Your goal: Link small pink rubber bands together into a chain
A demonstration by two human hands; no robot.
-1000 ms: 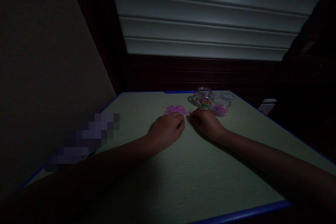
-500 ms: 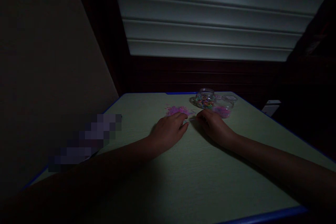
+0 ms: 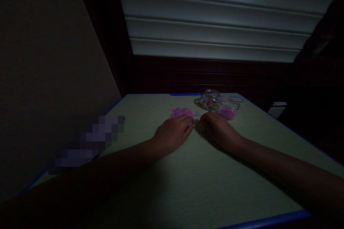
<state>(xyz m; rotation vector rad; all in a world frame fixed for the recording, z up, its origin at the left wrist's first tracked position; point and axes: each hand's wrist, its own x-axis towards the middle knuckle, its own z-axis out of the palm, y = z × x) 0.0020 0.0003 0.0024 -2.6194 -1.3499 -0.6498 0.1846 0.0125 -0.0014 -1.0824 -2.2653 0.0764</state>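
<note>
Over the light green table, my left hand (image 3: 174,132) has thumb and forefinger pinched together. My right hand (image 3: 219,128) is also closed in a pinch, a short gap away. A thin, pale rubber band (image 3: 197,121) spans the gap between the two sets of fingertips; its ends are hidden by the fingers. Just beyond my left hand lies a loose pile of tiny pink and purple rubber bands (image 3: 182,112). Behind my right hand, a clear container (image 3: 229,109) with pink bands in it is partly covered by the fingers.
A clear open jar (image 3: 210,100) of multicoloured hair ties stands at the back right of the table (image 3: 204,179). A clear lid (image 3: 238,100) lies beside it. Along the left edge is a blurred-out object (image 3: 91,143). A wall rises on the left, with a slatted panel behind.
My left thumb and forefinger have come together on the band's near end, where they were slightly apart. My right hand has barely shifted, still pinching.
</note>
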